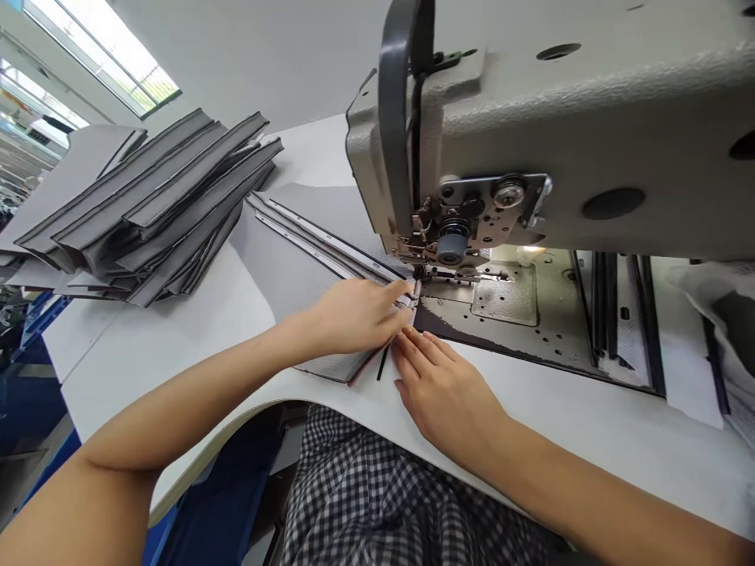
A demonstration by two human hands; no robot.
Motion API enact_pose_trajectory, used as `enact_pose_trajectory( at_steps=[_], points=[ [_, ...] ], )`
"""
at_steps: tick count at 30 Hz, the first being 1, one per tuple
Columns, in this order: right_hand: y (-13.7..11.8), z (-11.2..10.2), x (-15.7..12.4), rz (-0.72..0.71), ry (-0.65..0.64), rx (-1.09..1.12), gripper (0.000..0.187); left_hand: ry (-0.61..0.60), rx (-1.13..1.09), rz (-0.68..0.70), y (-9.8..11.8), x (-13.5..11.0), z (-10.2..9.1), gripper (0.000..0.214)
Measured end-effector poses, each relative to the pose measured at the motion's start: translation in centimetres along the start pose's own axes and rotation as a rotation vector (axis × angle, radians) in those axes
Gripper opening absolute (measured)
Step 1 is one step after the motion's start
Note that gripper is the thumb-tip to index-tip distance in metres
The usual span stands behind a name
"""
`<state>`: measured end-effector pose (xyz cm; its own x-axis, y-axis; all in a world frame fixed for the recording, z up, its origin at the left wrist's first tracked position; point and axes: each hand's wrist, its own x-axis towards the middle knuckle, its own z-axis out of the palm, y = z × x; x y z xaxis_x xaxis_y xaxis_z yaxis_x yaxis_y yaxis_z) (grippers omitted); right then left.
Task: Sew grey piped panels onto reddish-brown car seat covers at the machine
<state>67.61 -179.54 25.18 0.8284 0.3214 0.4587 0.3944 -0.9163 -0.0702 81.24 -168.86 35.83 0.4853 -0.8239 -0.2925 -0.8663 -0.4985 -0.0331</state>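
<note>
A grey sewing machine [566,118] fills the upper right, its needle and presser foot [418,275] over a metal plate [507,295]. A grey mesh fabric piece [307,259] with a dark zipper strip lies on the white table and runs under the foot. My left hand [354,314] lies on the fabric with fingers pressed together, pinching its edge just in front of the foot. My right hand [440,385] rests flat beside it, fingers stretched out, fingertips on the fabric edge near the needle.
A fanned stack of grey fabric pieces with dark edging [153,204] lies at the back left of the white table [177,330]. Dark strips [607,306] and white cloth [720,314] sit at the right. Checked clothing [377,495] shows below the table's curved edge.
</note>
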Motion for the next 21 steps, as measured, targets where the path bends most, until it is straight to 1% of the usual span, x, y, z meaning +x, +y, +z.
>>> enact_pose_trajectory(
  at_steps=[1,3,5,6,9,11,13,15,18,21],
  points=[
    [0.0,0.0,-0.1,-0.006,0.002,0.001,0.04,0.064,0.0,0.031,-0.5,-0.3,0.0,0.036],
    [-0.1,-0.1,-0.2,-0.013,0.01,0.011,0.039,0.179,0.03,0.135,-1.4,-0.8,0.9,0.033],
    [-0.2,-0.2,-0.2,-0.006,0.017,0.024,0.039,0.235,0.039,0.217,-1.9,-1.1,2.6,0.032],
    [-0.2,-0.2,-0.2,-0.003,0.017,0.031,0.039,0.25,0.029,0.225,-2.0,-1.1,3.5,0.032],
    [-0.4,-0.2,-0.1,0.004,0.026,0.051,0.037,0.318,-0.014,0.143,-1.4,-1.2,6.0,0.033],
    [-0.5,-0.2,-0.2,0.009,0.027,0.06,0.034,0.36,-0.035,0.072,-0.7,-1.2,6.9,0.034],
    [-0.6,-0.2,-0.3,0.014,0.026,0.063,0.033,0.37,-0.037,0.035,-0.2,-1.3,7.2,0.035],
    [-0.7,-0.3,-0.3,0.013,0.023,0.067,0.032,0.355,-0.023,0.038,0.0,-1.4,7.0,0.035],
    [-0.6,-0.4,-0.4,0.008,0.017,0.067,0.032,0.337,0.001,0.05,0.0,-1.3,6.7,0.036],
    [-0.5,-0.4,-0.2,0.015,0.005,0.052,0.032,0.344,0.009,0.052,-0.3,-0.7,6.7,0.034]
  ],
)
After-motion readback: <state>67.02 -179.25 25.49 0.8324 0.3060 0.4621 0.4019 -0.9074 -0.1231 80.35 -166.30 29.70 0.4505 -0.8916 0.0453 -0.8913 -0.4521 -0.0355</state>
